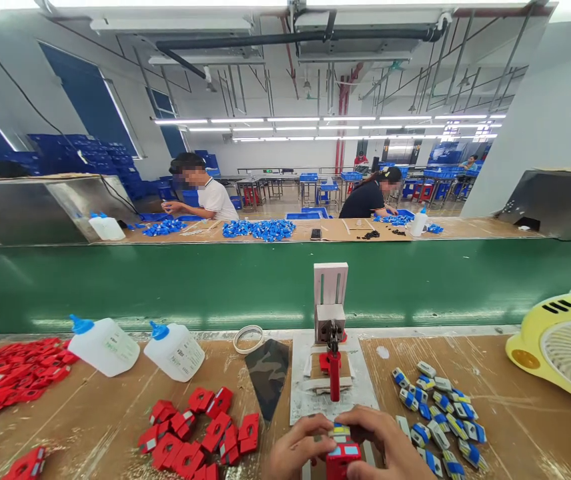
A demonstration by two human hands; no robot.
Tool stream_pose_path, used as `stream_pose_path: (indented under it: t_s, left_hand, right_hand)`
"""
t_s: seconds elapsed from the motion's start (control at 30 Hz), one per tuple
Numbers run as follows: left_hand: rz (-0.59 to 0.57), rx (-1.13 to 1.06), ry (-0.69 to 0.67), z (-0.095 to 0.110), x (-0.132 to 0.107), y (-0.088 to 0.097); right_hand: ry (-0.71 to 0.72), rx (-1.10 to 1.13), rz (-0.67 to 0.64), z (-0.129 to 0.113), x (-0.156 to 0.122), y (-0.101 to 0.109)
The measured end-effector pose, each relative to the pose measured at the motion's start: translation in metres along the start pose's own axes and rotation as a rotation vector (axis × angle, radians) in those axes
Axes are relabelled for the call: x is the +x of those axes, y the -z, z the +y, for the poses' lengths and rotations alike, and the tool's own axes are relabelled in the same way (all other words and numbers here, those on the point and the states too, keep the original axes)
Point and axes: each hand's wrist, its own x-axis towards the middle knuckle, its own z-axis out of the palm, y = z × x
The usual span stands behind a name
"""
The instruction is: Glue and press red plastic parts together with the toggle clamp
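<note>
The bare left hand (296, 448) and bare right hand (391, 443) faced each other, fingers (308, 425) curled inward; dark patches (318, 438) marked the left fingers.

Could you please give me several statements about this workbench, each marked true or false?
1. The left hand and right hand hold a red piece between them. True.
2. The yellow fan is at the left end of the near table. False: the yellow fan is at the right.
3. Loose blue-and-grey pieces lie right of the clamp's red handle. True.
4. A hand grips that handle. False: neither hand touches it.
</note>
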Motion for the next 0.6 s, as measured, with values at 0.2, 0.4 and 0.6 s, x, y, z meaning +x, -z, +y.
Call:
stream_pose_path:
  t_s: [0.2,0.4,0.6]
  left_hand:
    - [-0.067,0.068,0.023,-0.009,0.016,0.013]
    - [0.144,-0.195,0.403,0.004,0.031,0.007]
    - [0.256,0.094,0.49,0.009,0.072,0.042]
  right_hand:
    - [-0.184,0.38,-0.109,-0.005,0.02,-0.012]
    - [-0.138,0.173,0.167,-0.014,0.038,-0.005]
    - [-0.163,0.116,0.226,-0.032,0.049,0.003]
